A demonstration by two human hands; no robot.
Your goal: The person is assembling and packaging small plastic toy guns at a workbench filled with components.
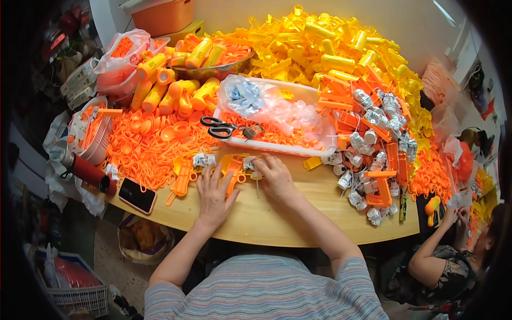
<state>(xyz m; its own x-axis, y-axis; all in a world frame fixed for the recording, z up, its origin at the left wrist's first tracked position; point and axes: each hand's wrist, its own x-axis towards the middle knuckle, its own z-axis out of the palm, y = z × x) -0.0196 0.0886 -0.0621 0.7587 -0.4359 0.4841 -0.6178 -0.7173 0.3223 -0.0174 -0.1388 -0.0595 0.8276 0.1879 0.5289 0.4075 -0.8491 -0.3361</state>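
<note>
My left hand (215, 193) lies with fingers spread on the wooden table (320, 213). Its fingertips reach an orange plastic part (233, 172), and another orange part (183, 176) with a loop at its lower end lies just left of it. A white-and-silver cylinder (204, 160) sits above the left fingertips. My right hand (278, 180) stretches its fingers beside a second white-and-silver cylinder (249, 163). A small white piece with a thin stick (257, 178) shows at its thumb side. What lies under the right fingers is hidden.
A white tray (266, 145) holds bags and orange bits; black scissors (220, 128) lie across its left edge. Orange loops (136, 160), a phone (137, 196) and a red flask (88, 172) are left. Right are white cylinders (354, 200), a yellow heap (330, 53) and a co-worker (442, 264).
</note>
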